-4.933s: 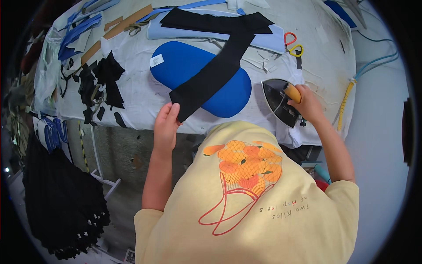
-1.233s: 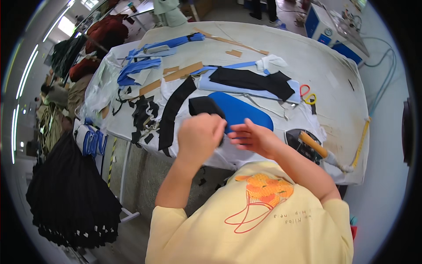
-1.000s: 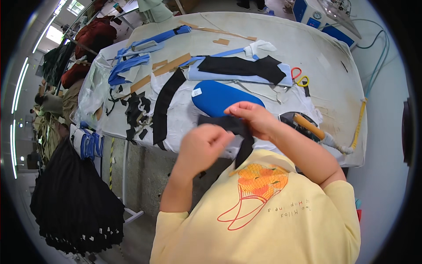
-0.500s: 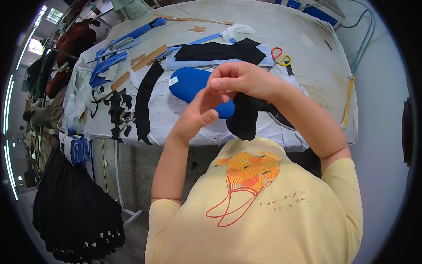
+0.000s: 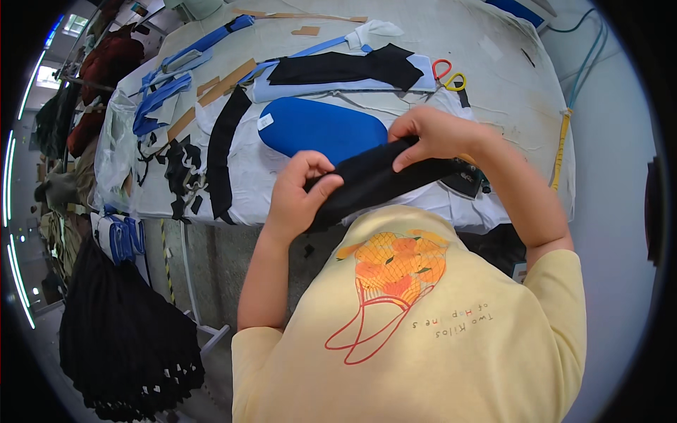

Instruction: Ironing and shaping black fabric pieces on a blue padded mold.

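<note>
A long strip of black fabric point(image 5: 374, 179) stretches between my two hands, in front of my chest at the table's near edge. My left hand point(image 5: 300, 192) grips its left end, thumb and fingers pinched together. Farther right, my right hand point(image 5: 436, 135) has its upper edge between thumb and fingers. Just beyond the strip lies a flat blue oval pad point(image 5: 317, 129) with a small white label at its left end. Part of a dark object point(image 5: 463, 185) shows beside the strip's right end; its kind is unclear.
Black fabric pieces point(image 5: 331, 69) lie on a light blue cloth behind the pad. Scissors point(image 5: 450, 75) with red and yellow handles rest to their right. Another black strip point(image 5: 224, 155), dark scraps point(image 5: 185, 169) and blue strips point(image 5: 159, 102) are leftward. A yellow measuring tape point(image 5: 561, 151) hangs at the right.
The black fabric, bunched under my right hand before, is now spread out between both hands. My left hand has closed on its end, and my right hand has moved slightly right and down.
</note>
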`<act>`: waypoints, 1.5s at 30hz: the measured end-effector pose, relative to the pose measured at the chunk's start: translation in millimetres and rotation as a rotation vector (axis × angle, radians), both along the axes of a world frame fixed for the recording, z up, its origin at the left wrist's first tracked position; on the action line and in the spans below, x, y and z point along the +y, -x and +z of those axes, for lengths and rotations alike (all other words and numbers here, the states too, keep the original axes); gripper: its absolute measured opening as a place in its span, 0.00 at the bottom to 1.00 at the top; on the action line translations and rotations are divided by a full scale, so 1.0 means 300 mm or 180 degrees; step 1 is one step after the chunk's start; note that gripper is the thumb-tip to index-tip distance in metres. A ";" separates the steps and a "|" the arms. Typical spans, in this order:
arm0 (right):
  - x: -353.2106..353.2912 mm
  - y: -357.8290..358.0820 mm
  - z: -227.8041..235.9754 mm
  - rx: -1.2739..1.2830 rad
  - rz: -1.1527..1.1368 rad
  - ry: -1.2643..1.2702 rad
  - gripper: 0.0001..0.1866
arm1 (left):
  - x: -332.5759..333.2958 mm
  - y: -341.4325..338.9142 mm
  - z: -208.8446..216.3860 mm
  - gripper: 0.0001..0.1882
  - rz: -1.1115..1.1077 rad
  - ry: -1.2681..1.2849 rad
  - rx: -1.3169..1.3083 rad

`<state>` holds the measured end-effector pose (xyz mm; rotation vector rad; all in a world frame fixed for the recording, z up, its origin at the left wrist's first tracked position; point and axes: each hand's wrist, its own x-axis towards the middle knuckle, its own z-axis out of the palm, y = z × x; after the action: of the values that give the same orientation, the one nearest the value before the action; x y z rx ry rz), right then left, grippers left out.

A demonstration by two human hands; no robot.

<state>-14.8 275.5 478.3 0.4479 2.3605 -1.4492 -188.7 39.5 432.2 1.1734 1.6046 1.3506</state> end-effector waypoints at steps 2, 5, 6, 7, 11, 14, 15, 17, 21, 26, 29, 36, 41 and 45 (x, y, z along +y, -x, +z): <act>0.020 -0.053 -0.095 0.0177 0.0113 -0.0076 0.13 | -0.016 -0.046 -0.051 0.16 -0.0034 0.0108 0.0285; 0.039 -0.094 -0.213 -0.0237 0.0262 -0.0366 0.12 | -0.030 -0.136 -0.197 0.12 -0.0057 0.0697 0.0595; 0.047 -0.107 -0.265 -0.0292 0.0379 -0.0672 0.12 | -0.030 -0.158 -0.255 0.11 -0.0068 0.0809 0.0865; 0.065 -0.120 -0.328 0.0101 0.0502 -0.0944 0.13 | -0.024 -0.184 -0.282 0.09 0.0074 0.0746 0.1031; 0.124 -0.055 -0.407 0.1000 0.0118 -0.1109 0.11 | 0.010 -0.209 -0.325 0.06 0.0752 0.0432 0.1374; 0.150 0.014 -0.467 0.1428 -0.0122 -0.1255 0.11 | 0.028 -0.184 -0.362 0.08 0.1246 0.0210 0.1703; 0.154 0.033 -0.496 0.1481 -0.0242 -0.1231 0.11 | 0.032 -0.177 -0.368 0.08 0.1244 0.0235 0.1701; 0.143 0.070 -0.517 0.1539 -0.0336 -0.1174 0.12 | 0.033 -0.165 -0.379 0.10 0.1515 0.0170 0.1756; 0.119 0.114 -0.540 0.1913 -0.0597 -0.1304 0.13 | 0.023 -0.143 -0.392 0.11 0.1746 0.0317 0.1993; 0.115 0.125 -0.523 0.2212 -0.0382 -0.1493 0.13 | 0.088 -0.117 -0.278 0.13 0.1106 -0.0005 0.3095; 0.106 0.121 -0.521 0.2245 -0.0376 -0.1766 0.15 | 0.173 -0.124 -0.239 0.20 -0.0046 -0.0293 0.3010; 0.105 0.046 -0.492 0.2169 -0.1821 -0.2065 0.17 | 0.192 -0.204 -0.316 0.33 -0.0621 0.0297 0.3331; -0.010 -0.047 -0.504 0.1999 -0.2105 -0.1790 0.17 | 0.175 -0.198 -0.328 0.26 -0.0631 -0.0119 0.3226; -0.076 -0.029 -0.501 0.1713 -0.1437 -0.1999 0.18 | 0.228 -0.182 -0.333 0.23 -0.0212 -0.0029 0.3302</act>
<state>-6.2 252.6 327.9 0.8819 3.3280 -1.0330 -134.1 107.9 332.3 2.0992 2.1803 0.6841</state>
